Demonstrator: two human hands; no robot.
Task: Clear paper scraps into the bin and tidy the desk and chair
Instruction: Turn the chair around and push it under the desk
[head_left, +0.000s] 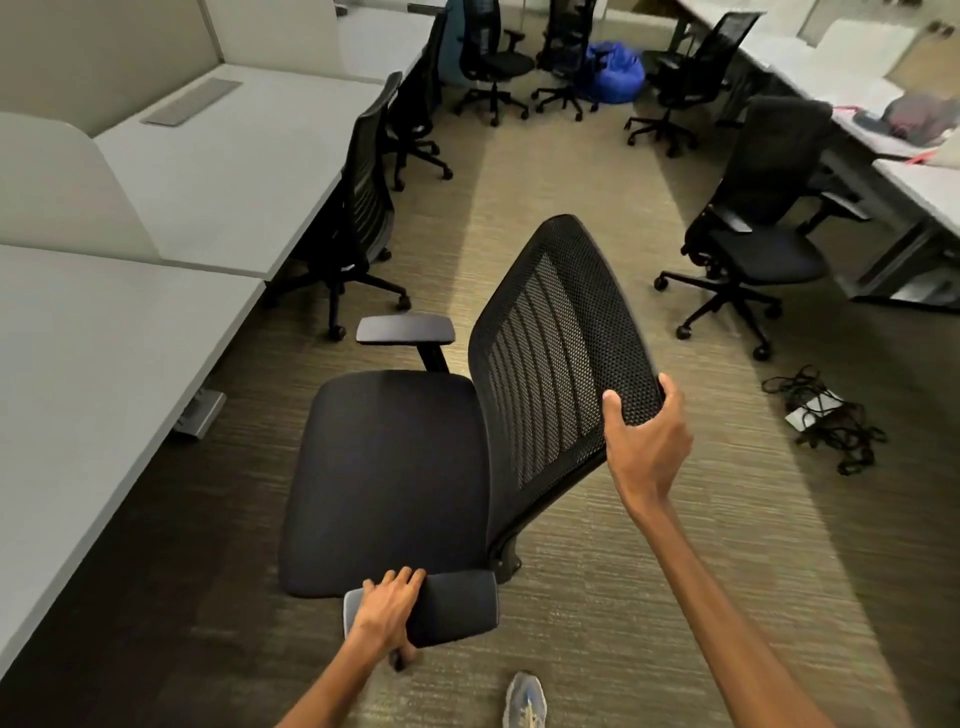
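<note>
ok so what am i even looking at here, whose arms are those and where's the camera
There is one picture, taken by a wide-angle camera worn on a person's head, looking forward and down. That is why the room bends at the edges and why you see two bare arms reaching in from the bottom: they belong to the wearer. No robot is involved.

The person stands in an office aisle, gripping a black chair. The left hand grips the near armrest; the right hand holds the edge of the mesh backrest. The seat faces the desk on the left, whose top looks bare here.

Further off are more chairs, a blue beanbag, and a tangle of cables on the carpet. The wearer's shoe shows at the bottom. No bin or paper scraps can be seen.
</note>
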